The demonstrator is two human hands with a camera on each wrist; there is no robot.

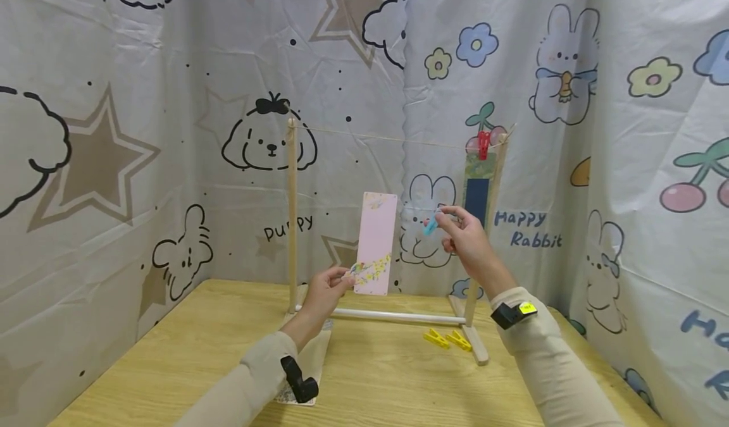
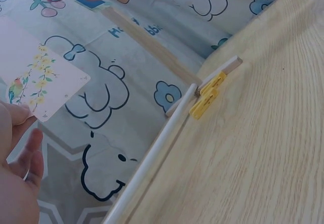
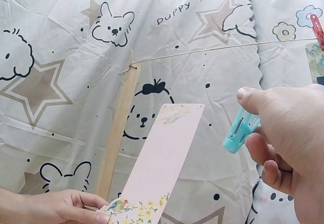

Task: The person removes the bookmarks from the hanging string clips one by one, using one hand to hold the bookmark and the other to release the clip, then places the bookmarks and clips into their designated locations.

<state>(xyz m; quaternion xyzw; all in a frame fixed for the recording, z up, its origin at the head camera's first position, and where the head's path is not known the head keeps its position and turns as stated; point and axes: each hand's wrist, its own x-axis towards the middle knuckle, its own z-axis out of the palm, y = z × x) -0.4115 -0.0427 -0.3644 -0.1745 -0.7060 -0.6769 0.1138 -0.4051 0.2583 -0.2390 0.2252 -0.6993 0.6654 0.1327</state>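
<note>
My left hand (image 1: 326, 291) pinches a pink bookmark (image 1: 376, 231) by its lower left edge. Yellow flowers and a small bird are printed near the bookmark's bottom, and it stands upright in the air. To its right, my right hand (image 1: 464, 234) holds a light blue clothespin (image 3: 240, 132) between thumb and fingers, apart from the bookmark. A thin string (image 1: 364, 137) runs between two wooden posts above both hands. At its right end a red clothespin (image 1: 483, 145) clips a green and dark blue bookmark (image 1: 477, 190), partly hidden by my right hand.
Two yellow clothespins (image 1: 447, 339) lie on the wooden table (image 1: 387, 370) by the right foot of the frame. A white rod (image 1: 398, 317) joins the posts (image 1: 293, 218) low down. Under my left forearm lies a partly hidden flat stack (image 1: 313, 364). Printed curtains surround the table.
</note>
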